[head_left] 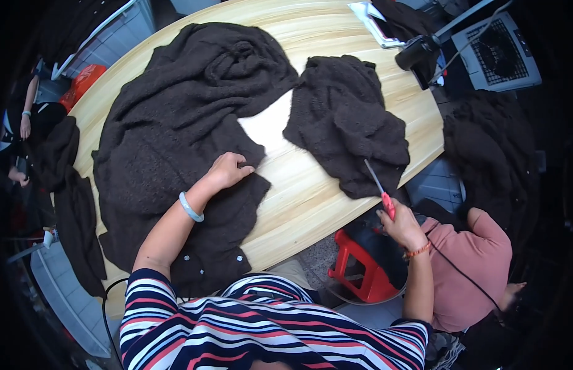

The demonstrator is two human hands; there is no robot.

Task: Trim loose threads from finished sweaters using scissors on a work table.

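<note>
A large dark brown knitted garment (pixel 157 117) lies spread and bunched over the left part of the table. My left hand (pixel 228 171) rests at its right edge, fingers closed on a fold of the knit. Small pale decorative buttons (pixel 239 259) dot the garment's near end. A second dark brown knitted piece (pixel 354 117) lies heaped to the right. Just off its near edge, my right hand (pixel 400 225) grips a red-handled tool (pixel 388 205) with a slim metal blade. The blade points up and left over that piece; whether it is a pair of scissors is unclear.
The pale wooden table (pixel 286 228) curves around me. A red stool (pixel 360 265) stands below its near right edge. A person in a pink top (pixel 468 265) bends close by my right arm. More dark cloth (pixel 490 135) hangs at right; a grey crate (pixel 70 296) stands left.
</note>
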